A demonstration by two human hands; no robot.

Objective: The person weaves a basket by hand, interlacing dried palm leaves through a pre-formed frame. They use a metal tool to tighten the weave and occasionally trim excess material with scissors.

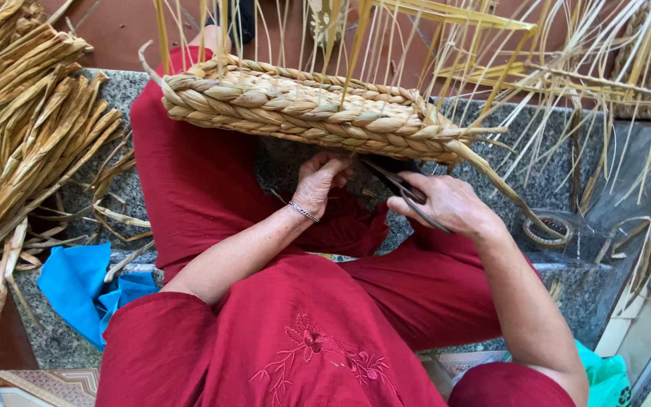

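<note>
A half-woven basket (303, 109) of braided straw lies on its side across my knees, loose stalks fanning up from its rim. My left hand (319, 183), with a thin bracelet on the wrist, reaches under the basket's lower edge, fingers curled on the weave. My right hand (446, 203) grips dark metal scissors (401, 188), blades pointing toward the basket's underside beside the left hand. A long straw tail (499, 181) trails from the basket's right end. I wear red clothes.
A thick bundle of dried straw (32, 143) lies at the left on a speckled stone ledge (559, 181). Blue cloth (84, 286) sits at lower left, green cloth (604, 377) at lower right. More woven work and loose stalks (589, 83) fill the upper right.
</note>
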